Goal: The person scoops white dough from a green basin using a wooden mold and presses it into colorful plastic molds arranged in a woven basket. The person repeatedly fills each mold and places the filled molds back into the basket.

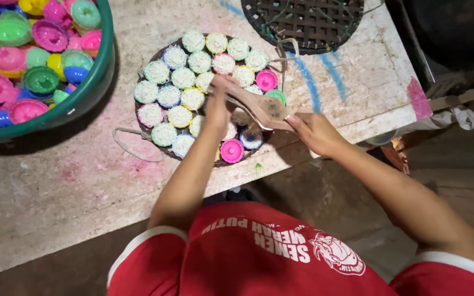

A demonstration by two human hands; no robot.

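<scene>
A round woven tray [145, 118] is set on the worn, pink-stained table [67, 186], and it is packed with small coloured plastic cup moulds [184, 78], most of them filled to the brim with a pale, crumbly white mass; a few near the right and front edges, among them a pink one [231, 151] and a blue one [252, 138], are seen empty or only part filled. A flat wooden paddle [259, 107] is held over the right part of the tray, its handle end gripped firmly in the closed right hand [314, 131], while the left hand [219, 101] is laid on the paddle's far end with the fingers curled down; whether it grips the wood or merely presses on it cannot be told. The step in hand is judged to be the filling or levelling of the moulds, with most of the tray already done. For the next move, the paddle would need to be brought over the unfilled cups at the near edge without the packed ones beside them being disturbed. A green tub [97, 82] heaped with empty moulds stands at the upper left, and a second dark woven tray [303, 22] lies at the top.
</scene>
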